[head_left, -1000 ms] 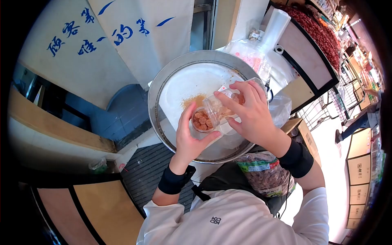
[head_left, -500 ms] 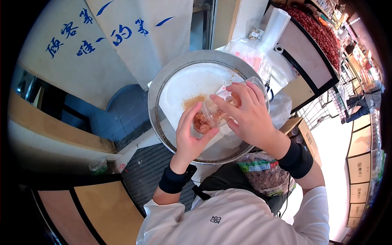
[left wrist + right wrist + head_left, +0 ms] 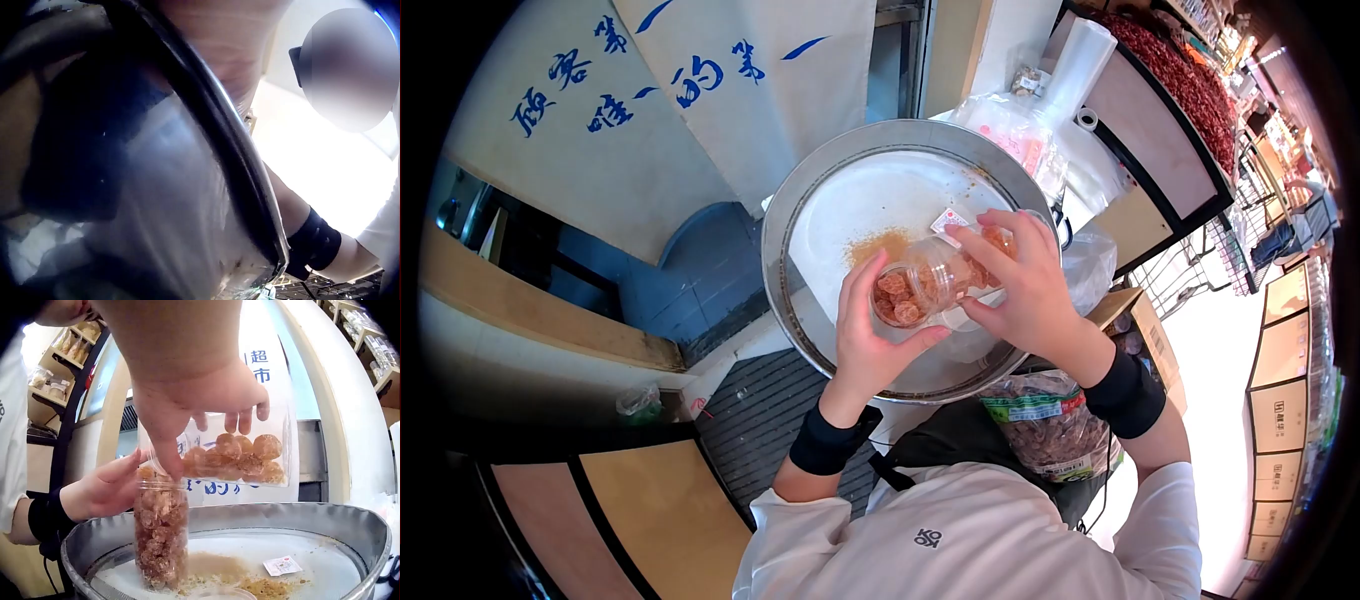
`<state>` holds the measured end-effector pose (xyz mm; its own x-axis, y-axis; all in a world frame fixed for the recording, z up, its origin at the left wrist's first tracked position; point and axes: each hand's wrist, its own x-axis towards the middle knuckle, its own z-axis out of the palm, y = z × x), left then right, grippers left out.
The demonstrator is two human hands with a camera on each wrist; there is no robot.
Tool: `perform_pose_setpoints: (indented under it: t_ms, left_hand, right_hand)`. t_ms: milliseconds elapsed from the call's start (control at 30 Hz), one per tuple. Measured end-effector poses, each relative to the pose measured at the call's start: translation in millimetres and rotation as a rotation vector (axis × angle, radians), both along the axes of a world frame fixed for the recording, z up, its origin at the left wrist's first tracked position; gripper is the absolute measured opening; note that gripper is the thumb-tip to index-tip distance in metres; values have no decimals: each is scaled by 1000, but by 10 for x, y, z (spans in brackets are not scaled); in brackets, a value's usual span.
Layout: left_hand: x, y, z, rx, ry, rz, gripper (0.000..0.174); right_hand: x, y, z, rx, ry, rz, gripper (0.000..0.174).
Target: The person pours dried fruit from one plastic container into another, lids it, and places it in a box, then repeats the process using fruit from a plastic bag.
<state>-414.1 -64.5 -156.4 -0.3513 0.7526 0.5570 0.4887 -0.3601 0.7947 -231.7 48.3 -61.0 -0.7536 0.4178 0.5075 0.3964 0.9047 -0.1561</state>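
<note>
Right hand palm-down near left hand

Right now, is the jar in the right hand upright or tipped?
Tipped: in the right-wrist view, the right hand holds the upper jar sideways, its mouth over the lower jar.

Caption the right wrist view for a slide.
The right hand holds a sideways clear jar of amber pieces over an upright jar gripped by the left hand, at a round tray.

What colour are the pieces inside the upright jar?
Reddish-brown pieces, best seen in the right wrist view.
</note>
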Motion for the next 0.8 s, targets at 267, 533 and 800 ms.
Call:
perform_pose_setpoints:
  t_ms: [267,533,800]
  left_hand:
    - [-25,-72,71,-38,101,78,94]
    - [-84,-142,-48,-9,44,48,68]
    - [12,-105,119,5,213,177,69]
  right_hand:
    - [288,378,-128,-358,225,-69,78]
    - [695,744,-549,-442,113,-283,84]
    - [776,832,-761,-579,152,-275,85]
